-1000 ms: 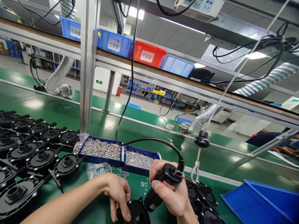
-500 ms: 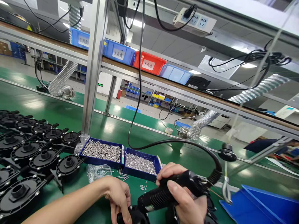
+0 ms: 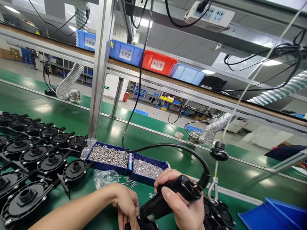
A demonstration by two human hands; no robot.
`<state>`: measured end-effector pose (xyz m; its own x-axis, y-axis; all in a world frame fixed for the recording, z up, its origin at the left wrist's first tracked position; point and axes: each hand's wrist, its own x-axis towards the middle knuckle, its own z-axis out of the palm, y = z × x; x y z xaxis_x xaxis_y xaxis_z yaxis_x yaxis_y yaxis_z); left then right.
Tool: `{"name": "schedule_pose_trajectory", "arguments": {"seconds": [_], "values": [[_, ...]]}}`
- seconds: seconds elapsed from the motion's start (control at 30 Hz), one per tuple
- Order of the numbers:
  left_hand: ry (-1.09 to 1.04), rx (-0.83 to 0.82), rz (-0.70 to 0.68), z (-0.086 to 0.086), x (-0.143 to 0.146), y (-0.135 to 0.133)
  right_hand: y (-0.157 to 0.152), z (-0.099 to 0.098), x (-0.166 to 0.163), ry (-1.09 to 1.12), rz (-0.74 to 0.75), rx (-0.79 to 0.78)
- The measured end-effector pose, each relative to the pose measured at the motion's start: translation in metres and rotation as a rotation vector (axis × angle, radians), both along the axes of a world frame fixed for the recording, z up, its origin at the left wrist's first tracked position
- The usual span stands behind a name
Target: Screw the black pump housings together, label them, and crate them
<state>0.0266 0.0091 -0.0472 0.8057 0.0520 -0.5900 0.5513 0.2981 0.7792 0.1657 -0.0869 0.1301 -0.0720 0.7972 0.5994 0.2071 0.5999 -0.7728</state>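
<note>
The right hand point(image 3: 184, 207) was closed around a black electric screwdriver point(image 3: 168, 198), which tilted down to the left, its tip at the bottom edge of the view. The left hand point(image 3: 127, 204) pressed its fingers down on a black round part point(image 3: 140, 223) just beside the tip; whether it gripped the part could not be told. A black cable point(image 3: 168, 147) looped from the tool's rear up to the frame, and a cord with a metal hook point(image 3: 213, 191) hung just right of it. Farther off on the green worktop point(image 3: 59, 118) sat two blue trays point(image 3: 107, 156) of screws. To the left lay rows of black round housings point(image 3: 35, 153).
</note>
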Motion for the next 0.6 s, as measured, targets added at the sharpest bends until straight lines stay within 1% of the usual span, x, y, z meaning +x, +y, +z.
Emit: {"name": "schedule_pose_trajectory", "arguments": {"seconds": [0.2,0.27,0.37,0.5,0.6], "values": [[0.014,-0.055,-0.094,0.015,-0.002,-0.001,0.001,0.002,0.0,-0.101,0.039,0.012],[0.052,-0.066,-0.095,0.02,-0.003,-0.002,0.002,0.0,-0.002,-0.135,0.06,0.045],[0.095,-0.073,-0.075,0.026,-0.004,-0.004,0.005,-0.006,-0.006,-0.111,0.076,0.058],[0.077,-0.086,-0.021,0.026,-0.008,-0.005,0.007,-0.013,-0.011,-0.047,0.123,0.034],[0.08,0.003,0.009,0.021,-0.011,-0.006,0.005,-0.013,-0.015,-0.047,0.09,0.053]]}}
